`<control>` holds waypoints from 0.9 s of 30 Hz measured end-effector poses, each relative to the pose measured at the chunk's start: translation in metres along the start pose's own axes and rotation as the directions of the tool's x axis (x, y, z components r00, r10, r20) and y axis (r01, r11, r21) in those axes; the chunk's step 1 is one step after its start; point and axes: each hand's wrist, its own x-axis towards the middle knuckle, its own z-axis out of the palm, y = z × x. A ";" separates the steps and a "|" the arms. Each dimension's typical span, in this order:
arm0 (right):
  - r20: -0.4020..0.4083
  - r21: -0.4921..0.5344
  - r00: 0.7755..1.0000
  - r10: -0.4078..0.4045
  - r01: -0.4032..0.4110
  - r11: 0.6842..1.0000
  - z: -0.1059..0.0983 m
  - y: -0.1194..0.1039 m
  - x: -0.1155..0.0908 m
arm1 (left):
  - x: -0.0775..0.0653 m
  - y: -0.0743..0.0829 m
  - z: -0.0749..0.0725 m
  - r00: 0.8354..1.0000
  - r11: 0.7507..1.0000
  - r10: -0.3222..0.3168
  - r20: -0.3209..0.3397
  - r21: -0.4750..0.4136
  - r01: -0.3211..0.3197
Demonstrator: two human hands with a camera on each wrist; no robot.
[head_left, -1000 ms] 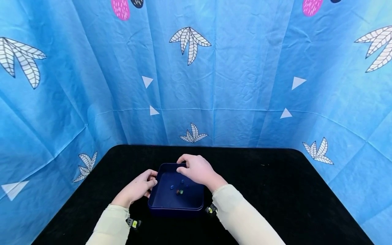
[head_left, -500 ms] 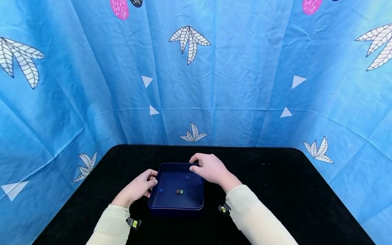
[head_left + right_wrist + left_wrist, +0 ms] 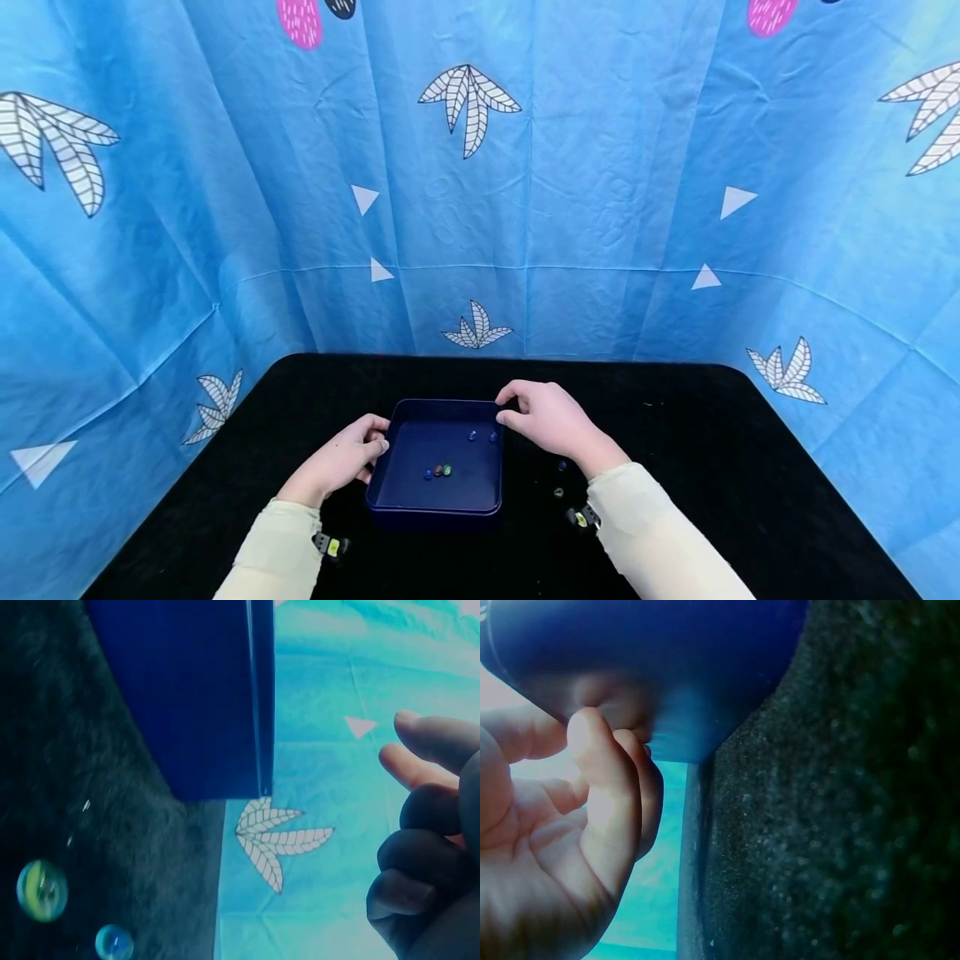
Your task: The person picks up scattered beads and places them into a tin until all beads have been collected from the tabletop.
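Note:
A dark blue box with low walls [image 3: 450,500] stands on the black table. Inside, a reddish marble [image 3: 438,471] lies between a green marble [image 3: 447,470] and a blue marble [image 3: 428,474], while two more blue ones are near the back right. My left hand [image 3: 345,457] rests against the box's left side, its fingertips touching the outer wall [image 3: 697,667]. Over the back right corner hovers my right hand [image 3: 551,421], thumb and index finger apart with nothing between them. Its other fingers are bent [image 3: 420,840].
Right of the box, by my right wrist, lie a clear marble with a yellow-green swirl [image 3: 43,890] and a blue marble [image 3: 114,943]. A blue patterned curtain [image 3: 600,208] hangs around the table's far and side edges.
My right hand has moved right, from over the box to its right rim. Blue marbles have rolled about in the box. Two marbles on the table have come into sight. The left hand stays.

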 end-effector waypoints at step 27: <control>0.044 0.101 0.995 0.085 -0.089 0.991 0.008 0.072 -0.045 | 0.001 -0.001 -0.001 1.000 1.000 0.001 0.003 0.012 -0.001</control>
